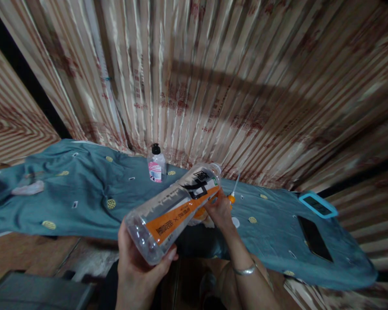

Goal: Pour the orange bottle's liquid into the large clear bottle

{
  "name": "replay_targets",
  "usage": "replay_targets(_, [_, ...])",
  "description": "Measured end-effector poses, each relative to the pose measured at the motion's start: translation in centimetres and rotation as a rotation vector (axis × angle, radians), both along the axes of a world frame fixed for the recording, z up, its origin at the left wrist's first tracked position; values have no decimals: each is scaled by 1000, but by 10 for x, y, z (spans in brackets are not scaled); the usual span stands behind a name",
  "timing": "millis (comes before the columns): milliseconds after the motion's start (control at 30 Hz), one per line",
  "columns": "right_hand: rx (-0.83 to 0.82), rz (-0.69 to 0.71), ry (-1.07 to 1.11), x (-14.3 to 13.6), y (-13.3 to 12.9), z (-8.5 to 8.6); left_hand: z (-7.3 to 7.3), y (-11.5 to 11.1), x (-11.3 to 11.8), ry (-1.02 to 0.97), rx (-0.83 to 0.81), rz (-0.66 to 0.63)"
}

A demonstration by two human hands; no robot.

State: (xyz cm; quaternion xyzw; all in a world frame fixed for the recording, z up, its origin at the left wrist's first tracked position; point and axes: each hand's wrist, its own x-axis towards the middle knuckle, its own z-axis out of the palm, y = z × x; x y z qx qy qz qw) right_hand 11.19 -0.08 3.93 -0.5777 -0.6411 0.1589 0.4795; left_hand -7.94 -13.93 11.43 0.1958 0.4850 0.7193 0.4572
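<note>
1. The left hand (136, 269) cups the base of a clear plastic bottle (176, 209) with an orange label, fingers closed around it, holding it tilted above the counter's near edge
2. The right hand (220, 211) sits by the bottle's neck; its fingers are partly hidden, so I cannot tell their grip
3. A teal cloth (84, 193) covers the counter, with a small black-capped bottle (156, 163) behind and a phone (315, 239) to the right
</note>
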Motion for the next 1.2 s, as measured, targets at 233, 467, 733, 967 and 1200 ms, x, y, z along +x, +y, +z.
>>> replay_targets(233, [10, 17, 26, -2, 0, 4, 0, 0, 3, -4, 2, 34])
replay_targets(467, [12, 0, 24, -1, 1, 0, -3, -2, 4, 32, -8, 29])
replay_targets(733, [-7, 8, 6, -1, 0, 3, -2, -2, 2, 19, -19, 14])
replay_targets(967, [-11, 12, 8, -2, 0, 5, -2, -2, 5, 3, -6, 39])
replay_targets(1200, [3, 14, 23, -2, -1, 4, -3, -2, 1, 44, -19, 18])
